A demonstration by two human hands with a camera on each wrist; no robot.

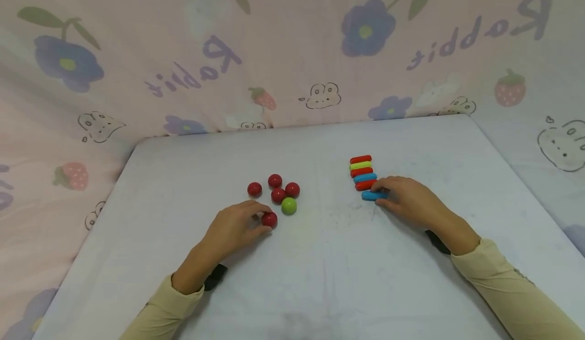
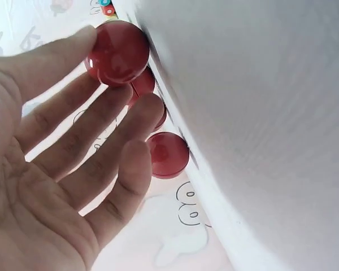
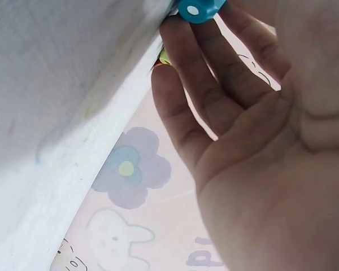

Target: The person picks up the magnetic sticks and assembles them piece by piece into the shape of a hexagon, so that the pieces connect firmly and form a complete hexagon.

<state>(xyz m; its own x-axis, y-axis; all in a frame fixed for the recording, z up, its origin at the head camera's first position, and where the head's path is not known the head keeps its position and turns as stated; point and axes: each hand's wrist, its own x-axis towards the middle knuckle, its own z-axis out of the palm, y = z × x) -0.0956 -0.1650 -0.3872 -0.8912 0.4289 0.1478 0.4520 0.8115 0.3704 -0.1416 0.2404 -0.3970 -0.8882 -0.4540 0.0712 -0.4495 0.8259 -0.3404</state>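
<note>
My left hand (image 1: pixel 234 229) pinches a glossy red ball (image 1: pixel 269 220) between thumb and fingertips, low over the table. In the left wrist view the held ball (image 2: pixel 118 52) sits at the thumb tip, and other red balls show behind the fingers. Just beyond it lie several red balls (image 1: pixel 275 181) and a green ball (image 1: pixel 289 206). My right hand (image 1: pixel 411 200) holds one end of a short blue stick (image 1: pixel 372 195) between thumb and fingers. The right wrist view shows this stick's round end (image 3: pixel 193 10) with a white centre.
Above the blue stick, several short red, yellow and blue sticks (image 1: pixel 361 166) lie side by side in a column. The white table (image 1: pixel 320 279) reaches back to a patterned cloth (image 1: pixel 292 50), which also hangs at both sides.
</note>
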